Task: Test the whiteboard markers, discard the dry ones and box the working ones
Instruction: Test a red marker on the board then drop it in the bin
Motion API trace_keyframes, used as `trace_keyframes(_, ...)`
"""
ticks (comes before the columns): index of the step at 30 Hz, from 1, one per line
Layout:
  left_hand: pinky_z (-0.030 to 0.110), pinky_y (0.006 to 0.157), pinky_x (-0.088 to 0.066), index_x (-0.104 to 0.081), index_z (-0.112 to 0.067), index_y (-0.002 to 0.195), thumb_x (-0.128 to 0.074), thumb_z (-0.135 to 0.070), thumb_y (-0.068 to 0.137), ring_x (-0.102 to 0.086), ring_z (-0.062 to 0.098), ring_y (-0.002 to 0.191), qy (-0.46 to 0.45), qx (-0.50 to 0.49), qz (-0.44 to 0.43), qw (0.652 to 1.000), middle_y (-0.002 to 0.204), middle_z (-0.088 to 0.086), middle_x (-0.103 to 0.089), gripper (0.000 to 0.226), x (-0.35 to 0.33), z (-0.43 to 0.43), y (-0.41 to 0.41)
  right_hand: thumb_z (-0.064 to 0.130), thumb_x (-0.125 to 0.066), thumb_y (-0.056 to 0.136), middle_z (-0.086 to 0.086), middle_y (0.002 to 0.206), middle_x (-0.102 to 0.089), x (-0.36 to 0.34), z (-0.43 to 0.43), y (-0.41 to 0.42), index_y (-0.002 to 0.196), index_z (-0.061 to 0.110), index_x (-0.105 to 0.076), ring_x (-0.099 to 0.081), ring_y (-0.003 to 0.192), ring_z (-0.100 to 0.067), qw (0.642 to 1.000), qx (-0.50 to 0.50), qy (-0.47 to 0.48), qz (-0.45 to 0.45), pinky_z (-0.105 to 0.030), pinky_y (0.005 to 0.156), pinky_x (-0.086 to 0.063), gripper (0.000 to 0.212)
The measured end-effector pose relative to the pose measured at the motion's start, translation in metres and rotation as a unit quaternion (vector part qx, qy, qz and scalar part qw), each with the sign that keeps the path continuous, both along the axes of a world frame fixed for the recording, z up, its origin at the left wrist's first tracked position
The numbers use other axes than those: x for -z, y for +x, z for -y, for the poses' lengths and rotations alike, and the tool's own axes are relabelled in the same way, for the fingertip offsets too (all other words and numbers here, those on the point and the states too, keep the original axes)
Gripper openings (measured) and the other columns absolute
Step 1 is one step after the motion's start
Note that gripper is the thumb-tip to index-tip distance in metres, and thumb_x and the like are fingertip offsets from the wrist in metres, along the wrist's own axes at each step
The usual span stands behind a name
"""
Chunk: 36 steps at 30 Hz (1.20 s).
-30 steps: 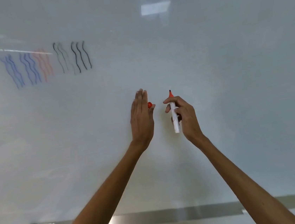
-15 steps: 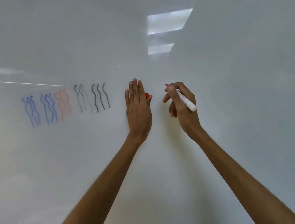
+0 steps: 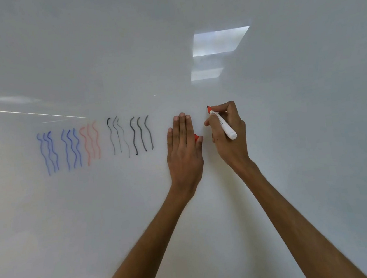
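Pinches the marker [image 3: 222,123], likely light, stiff and slick, low on its barrel in the right hand [image 3: 229,138], nib at the whiteboard's [image 3: 296,171] middle, right of the black squiggles [image 3: 141,134]; lays the left hand [image 3: 183,150] flat, fingers together, thumb apparently pinching the red cap [image 3: 196,137].

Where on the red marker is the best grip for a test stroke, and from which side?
Grip the white barrel of the red marker just behind its red collar, coming from the right and below, as the right hand does. It tilts up-left, tip toward the whiteboard, so that grip steers the tip; the left hand is busy pinching the red cap.
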<state>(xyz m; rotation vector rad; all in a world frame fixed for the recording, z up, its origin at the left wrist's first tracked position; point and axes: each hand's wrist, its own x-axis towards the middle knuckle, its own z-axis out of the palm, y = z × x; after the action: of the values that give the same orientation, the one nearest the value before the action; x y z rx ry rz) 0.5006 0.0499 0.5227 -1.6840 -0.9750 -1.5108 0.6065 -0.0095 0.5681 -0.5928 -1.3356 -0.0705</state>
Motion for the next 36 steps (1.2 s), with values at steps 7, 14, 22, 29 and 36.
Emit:
trace_keyframes(7, 0.04, 0.124, -0.009, -0.018, -0.003, 0.154, -0.033, -0.027, 0.106, -0.009, 0.023, 0.152, 0.015, 0.003, 0.005, 1.0, 0.162, 0.013, -0.016, 0.056, 0.002, -0.004, 0.0, 0.021, -0.052, 0.097, 0.004, 0.074, -0.06, 0.018, -0.007, -0.001, 0.098, 0.013, -0.049, -0.059, 0.061, -0.014, 0.998, 0.036, 0.03, 0.047, -0.037, 0.056, -0.054, 0.008)
trace_keyframes(14, 0.042, 0.124, -0.011, -0.017, -0.002, 0.154, -0.036, -0.024, 0.104, -0.008, 0.025, 0.152, 0.014, -0.003, -0.005, 1.0, 0.163, 0.014, -0.015, 0.058, 0.003, -0.001, 0.0, 0.035, -0.05, 0.095, -0.012, 0.075, -0.062, 0.047, -0.01, 0.005, 0.097, 0.015, -0.049, -0.054, 0.054, -0.029, 1.0, 0.013, 0.011, 0.0, -0.047, 0.047, -0.047, 0.02)
trace_keyframes(22, 0.041, 0.124, -0.008, -0.015, -0.002, 0.154, -0.029, -0.027, 0.104, -0.007, 0.025, 0.152, 0.005, -0.005, -0.011, 1.0, 0.163, 0.014, -0.013, 0.058, 0.003, 0.0, -0.001, 0.045, -0.047, 0.09, -0.008, 0.072, -0.063, 0.089, -0.005, 0.006, 0.093, 0.017, -0.048, -0.056, 0.052, -0.021, 0.998, 0.064, -0.025, 0.001, -0.042, 0.049, -0.051, 0.028)
trace_keyframes(29, 0.044, 0.124, -0.01, -0.015, -0.001, 0.155, -0.029, -0.026, 0.105, -0.007, 0.025, 0.152, 0.001, -0.001, -0.011, 1.0, 0.163, 0.014, -0.013, 0.057, 0.005, 0.001, 0.0, 0.025, -0.057, 0.09, -0.005, 0.07, -0.064, 0.073, 0.015, 0.01, 0.085, 0.009, -0.055, -0.061, 0.058, -0.023, 0.997, 0.069, 0.004, 0.021, -0.043, 0.052, -0.049, 0.017)
trace_keyframes(36, 0.045, 0.124, -0.01, -0.016, -0.001, 0.154, -0.024, -0.025, 0.105, -0.006, 0.023, 0.152, -0.005, 0.013, -0.012, 1.0, 0.163, 0.013, -0.012, 0.056, 0.004, 0.004, -0.002, 0.023, -0.066, 0.094, -0.008, 0.081, -0.067, 0.01, 0.015, 0.02, 0.094, 0.008, -0.059, -0.066, 0.071, -0.029, 0.997, 0.04, 0.049, -0.045, -0.05, 0.062, -0.054, 0.017)
